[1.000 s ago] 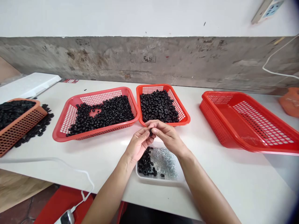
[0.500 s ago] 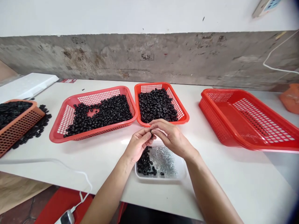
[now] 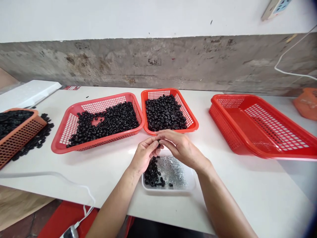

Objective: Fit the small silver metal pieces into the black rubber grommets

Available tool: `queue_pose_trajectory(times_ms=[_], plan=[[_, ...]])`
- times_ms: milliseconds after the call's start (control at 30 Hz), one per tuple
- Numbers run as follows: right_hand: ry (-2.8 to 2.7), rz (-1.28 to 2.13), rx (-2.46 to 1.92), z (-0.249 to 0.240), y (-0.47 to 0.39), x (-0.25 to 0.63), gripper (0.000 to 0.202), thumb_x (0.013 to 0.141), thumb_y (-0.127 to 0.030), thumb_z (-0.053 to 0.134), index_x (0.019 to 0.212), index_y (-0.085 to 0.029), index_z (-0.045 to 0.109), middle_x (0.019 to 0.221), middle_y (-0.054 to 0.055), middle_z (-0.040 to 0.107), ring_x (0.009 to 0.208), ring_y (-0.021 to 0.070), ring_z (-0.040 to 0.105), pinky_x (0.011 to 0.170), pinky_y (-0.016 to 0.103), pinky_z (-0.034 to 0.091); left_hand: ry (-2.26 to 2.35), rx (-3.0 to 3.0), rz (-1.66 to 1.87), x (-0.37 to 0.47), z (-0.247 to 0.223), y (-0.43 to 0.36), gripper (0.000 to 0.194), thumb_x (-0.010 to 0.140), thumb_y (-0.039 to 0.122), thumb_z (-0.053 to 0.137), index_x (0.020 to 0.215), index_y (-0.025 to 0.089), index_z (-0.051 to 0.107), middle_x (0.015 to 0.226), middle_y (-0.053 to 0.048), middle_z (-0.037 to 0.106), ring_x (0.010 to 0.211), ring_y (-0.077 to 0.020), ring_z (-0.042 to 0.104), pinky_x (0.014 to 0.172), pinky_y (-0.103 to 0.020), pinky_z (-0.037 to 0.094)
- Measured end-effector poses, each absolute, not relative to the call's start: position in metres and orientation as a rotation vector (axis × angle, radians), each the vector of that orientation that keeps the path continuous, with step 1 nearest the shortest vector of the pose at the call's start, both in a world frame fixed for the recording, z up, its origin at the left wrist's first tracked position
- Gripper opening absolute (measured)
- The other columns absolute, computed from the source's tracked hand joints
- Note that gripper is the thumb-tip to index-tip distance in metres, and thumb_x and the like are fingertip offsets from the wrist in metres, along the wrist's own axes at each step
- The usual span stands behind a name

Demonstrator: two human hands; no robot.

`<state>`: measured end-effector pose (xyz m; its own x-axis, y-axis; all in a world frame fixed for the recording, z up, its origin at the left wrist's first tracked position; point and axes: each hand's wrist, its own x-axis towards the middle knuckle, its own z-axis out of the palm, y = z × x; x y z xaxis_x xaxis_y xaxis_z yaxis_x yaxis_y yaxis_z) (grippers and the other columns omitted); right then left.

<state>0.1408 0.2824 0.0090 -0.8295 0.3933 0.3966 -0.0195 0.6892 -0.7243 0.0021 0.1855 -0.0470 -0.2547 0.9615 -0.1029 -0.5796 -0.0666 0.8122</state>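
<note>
My left hand (image 3: 146, 152) and my right hand (image 3: 177, 143) meet above a shallow clear plastic tray (image 3: 170, 190). Between their fingertips is a small black part (image 3: 158, 142), mostly hidden by the fingers, and both hands are pinched closed on it. In the tray's left side lie loose black ring-shaped parts (image 3: 151, 175). Many tiny shiny clear or silvery pieces (image 3: 173, 170) cover the middle and right of it. Just beyond my hands stands a red basket (image 3: 194, 127) full of black ring-shaped parts (image 3: 165, 112).
A wider red basket (image 3: 58, 143) of black parts stands to the left. At far left, an orange basket (image 3: 29, 134) has black pieces (image 3: 37, 138) spilled beside it. Stacked red baskets (image 3: 228, 132) stand at right. A white cable (image 3: 61, 177) crosses the table's front left.
The view has shifted slightly. Both hands stay together over the tray, pinching the small black part, with only slight finger movement.
</note>
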Motion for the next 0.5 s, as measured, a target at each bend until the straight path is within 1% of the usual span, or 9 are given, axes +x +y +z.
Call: queue_pose_trajectory(times_ms=[67,133,233,300,433,500], plan=[[-2.357,1.007,-0.286,0.0083,0.2831,0.1409,0.022,0.102,-0.018,0.047,0.111,-0.020,0.067,0.121,0.010,0.066,0.114,0.0202,0.063,0.097,0.038,0.054,0.917,0.566,1.636,0.0029,-0.0458,0.1854,0.027,0.078,0.035,0.084,0.094,0.014,0.079,0.078,-0.003,0.069,0.061,-0.0052,0.053,0.057,-0.015,0.042],[-2.325,0.986,-0.302,0.0071,0.2844,0.1413,0.021,0.102,-0.019,0.047,0.108,-0.019,0.067,0.123,0.011,0.065,0.117,0.0207,0.062,0.098,0.038,0.054,0.898,0.526,1.650,0.0034,-0.0446,0.1856,0.027,0.074,0.034,0.087,0.091,0.013,0.079,0.080,-0.004,0.070,0.063,-0.0057,0.056,0.060,-0.015,0.046],[-2.281,0.957,-0.329,0.0051,0.2866,0.1423,0.021,0.103,-0.022,0.047,0.108,-0.019,0.068,0.123,0.011,0.065,0.117,0.0209,0.063,0.099,0.038,0.054,0.893,0.470,1.656,0.0031,-0.0433,0.1857,0.034,0.070,0.029,0.090,0.098,0.014,0.080,0.083,-0.005,0.073,0.070,-0.0084,0.063,0.069,-0.017,0.052],[-2.289,0.956,-0.329,0.0040,0.2876,0.1428,0.023,0.103,-0.023,0.047,0.110,-0.020,0.068,0.124,0.010,0.065,0.118,0.0211,0.062,0.101,0.039,0.054,0.896,0.459,1.666,0.0023,-0.0430,0.1854,0.037,0.070,0.027,0.089,0.103,0.014,0.079,0.086,-0.005,0.074,0.073,-0.0094,0.065,0.073,-0.018,0.053],[-2.304,0.951,-0.310,0.0021,0.2881,0.1421,0.025,0.104,-0.023,0.047,0.115,-0.022,0.069,0.126,0.010,0.063,0.118,0.0210,0.062,0.102,0.041,0.053,0.876,0.475,1.696,0.0012,-0.0431,0.1848,0.037,0.073,0.023,0.086,0.109,0.019,0.076,0.099,-0.004,0.074,0.075,-0.0098,0.067,0.070,-0.018,0.052],[-2.311,0.934,-0.303,0.0012,0.2877,0.1411,0.024,0.103,-0.023,0.047,0.115,-0.022,0.069,0.125,0.010,0.064,0.117,0.0208,0.062,0.102,0.040,0.053,0.870,0.481,1.707,0.0014,-0.0430,0.1847,0.040,0.074,0.021,0.085,0.112,0.021,0.074,0.102,-0.003,0.073,0.079,-0.0099,0.067,0.071,-0.019,0.051]])
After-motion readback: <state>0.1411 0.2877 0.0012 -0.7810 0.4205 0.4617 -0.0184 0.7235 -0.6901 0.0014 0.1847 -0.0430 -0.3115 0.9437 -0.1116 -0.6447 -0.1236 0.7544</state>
